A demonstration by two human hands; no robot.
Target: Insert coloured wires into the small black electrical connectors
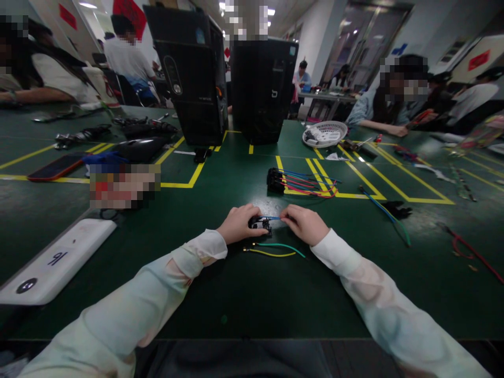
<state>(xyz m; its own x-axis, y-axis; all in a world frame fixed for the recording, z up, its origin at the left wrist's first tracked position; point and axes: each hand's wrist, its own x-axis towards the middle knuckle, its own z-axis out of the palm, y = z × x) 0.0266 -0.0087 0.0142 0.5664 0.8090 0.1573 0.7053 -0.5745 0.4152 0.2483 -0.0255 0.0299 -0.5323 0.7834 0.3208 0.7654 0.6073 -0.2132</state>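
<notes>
My left hand (241, 224) is closed on a small black connector block (264, 226), held just above the green table. A blue wire (271, 217) runs from the block to my right hand (305, 222), whose thumb and fingertips pinch its other end. Just in front of the hands, a green wire (281, 245) and a yellow wire (271, 253) with metal terminals lie side by side. Beyond the hands sits a group of black blocks (276, 180) with red and blue wires coming out to the right. How the blue wire meets the held block is partly hidden by my fingers.
Two black computer towers (258, 89) stand at the back. A white basket (326, 134) holds small parts. At right lie a black piece (396, 210) with wires and a red cable (470, 251); at left, a white device (59, 260). Other people sit around.
</notes>
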